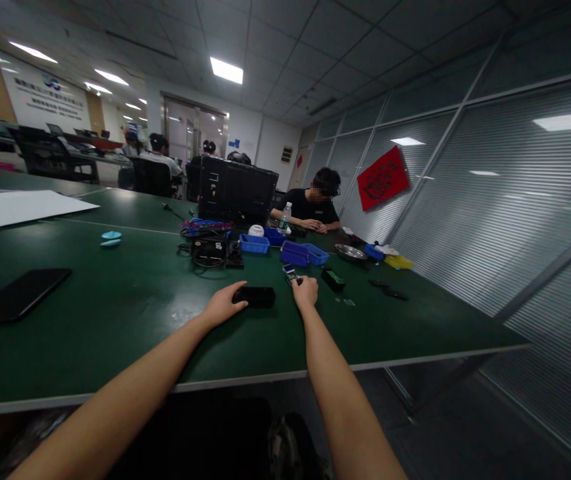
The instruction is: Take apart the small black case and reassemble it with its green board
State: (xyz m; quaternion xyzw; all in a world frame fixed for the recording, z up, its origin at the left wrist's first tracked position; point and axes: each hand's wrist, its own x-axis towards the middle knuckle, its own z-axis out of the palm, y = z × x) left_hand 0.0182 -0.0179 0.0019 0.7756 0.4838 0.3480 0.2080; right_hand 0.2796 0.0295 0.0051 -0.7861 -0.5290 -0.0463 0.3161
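My left hand [226, 303] grips the left end of a black oblong box [260, 297], thumb in front and fingers behind, low over the green table [145, 333]. To its right, my right hand [306, 292] is closed on a small circuit board with a display [290, 272], whose near end is hidden by my fingers. Just right of that hand lies another black case [333, 279] with a green circuit board showing in it. Two small clear pieces [348, 303] lie on the table nearby.
Behind my hands stand blue bins [254, 244], a baseball [255, 231], black devices with cables [209, 252] and a monitor [238, 190]. A metal dish [350, 252] and flat black parts [394, 293] lie right. Across the table sits a person [315, 200]. A black tablet-like slab [18, 295] lies left.
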